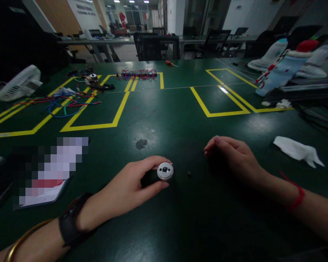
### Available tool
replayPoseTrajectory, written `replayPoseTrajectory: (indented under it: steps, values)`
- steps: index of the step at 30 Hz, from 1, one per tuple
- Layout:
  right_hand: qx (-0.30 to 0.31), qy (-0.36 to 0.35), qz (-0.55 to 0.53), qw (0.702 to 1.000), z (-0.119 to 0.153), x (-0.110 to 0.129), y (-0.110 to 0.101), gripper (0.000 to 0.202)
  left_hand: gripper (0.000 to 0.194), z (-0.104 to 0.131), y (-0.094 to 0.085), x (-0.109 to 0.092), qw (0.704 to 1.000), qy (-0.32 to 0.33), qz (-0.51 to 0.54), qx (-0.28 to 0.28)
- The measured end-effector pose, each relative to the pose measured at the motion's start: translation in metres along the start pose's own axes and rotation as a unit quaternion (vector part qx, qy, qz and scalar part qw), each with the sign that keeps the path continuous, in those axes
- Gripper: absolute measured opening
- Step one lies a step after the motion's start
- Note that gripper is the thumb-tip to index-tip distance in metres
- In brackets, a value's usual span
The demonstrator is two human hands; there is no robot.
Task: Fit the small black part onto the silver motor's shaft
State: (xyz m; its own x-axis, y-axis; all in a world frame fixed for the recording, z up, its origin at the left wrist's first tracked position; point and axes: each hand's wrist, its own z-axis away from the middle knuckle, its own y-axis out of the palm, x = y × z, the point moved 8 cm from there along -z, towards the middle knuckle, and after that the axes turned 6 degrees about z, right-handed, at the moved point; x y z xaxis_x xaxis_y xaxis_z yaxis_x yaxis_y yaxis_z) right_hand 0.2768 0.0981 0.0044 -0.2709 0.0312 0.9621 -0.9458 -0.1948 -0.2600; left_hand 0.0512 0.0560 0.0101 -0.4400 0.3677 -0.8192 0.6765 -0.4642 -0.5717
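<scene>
My left hand [131,183] is closed around a round silver metal part [165,171], gripping it between thumb and fingers. The part's pale top face has a dark centre and two small dark holes; its lower side is hidden. Just right of it, a tiny dark nut-like piece [189,173] lies on the green tabletop [158,225]. Beyond that piece, my right hand [236,156] rests on its edge, loosely cupped, with nothing visible in it. Its thumb lies close to the index finger, and its palm side is in shadow.
At left lie a phone [51,174] with a blurred-out screen and tangled coloured wires [71,103]. A white fan [20,83] stands behind. Toward the far edge are a wire bundle [139,74] and a screwdriver [171,63]. A white tissue [297,150] lies right of my right hand.
</scene>
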Motion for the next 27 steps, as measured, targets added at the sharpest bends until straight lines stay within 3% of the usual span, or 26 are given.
replayPoseTrajectory:
  steps: [8,12,16,21,24,27]
  values:
    - [0.014,-0.007,0.017,1.0,0.0,-0.001,0.002,0.033,0.038,0.001,0.0,0.0,1.0,0.001,0.0,0.0]
    - [0.055,-0.063,0.111,0.99,0.001,0.007,0.008,0.034,0.038,0.001,0.0,0.0,1.0,0.001,-0.001,0.001]
    - [0.134,-0.189,0.281,0.931,0.011,0.022,0.03,0.016,0.038,0.001,0.0,-0.001,1.0,0.002,-0.002,-0.001]
    - [0.145,-0.252,0.415,0.862,0.02,0.028,0.05,0.025,0.037,0.001,0.0,-0.001,1.0,0.001,0.001,-0.004]
    - [0.153,-0.266,0.441,0.844,0.019,0.03,0.057,0.015,0.036,0.0,0.0,-0.001,1.0,0.004,0.003,-0.004]
    - [0.161,-0.272,0.407,0.857,0.017,0.037,0.061,0.012,0.036,0.0,0.0,-0.002,1.0,0.009,0.002,-0.007]
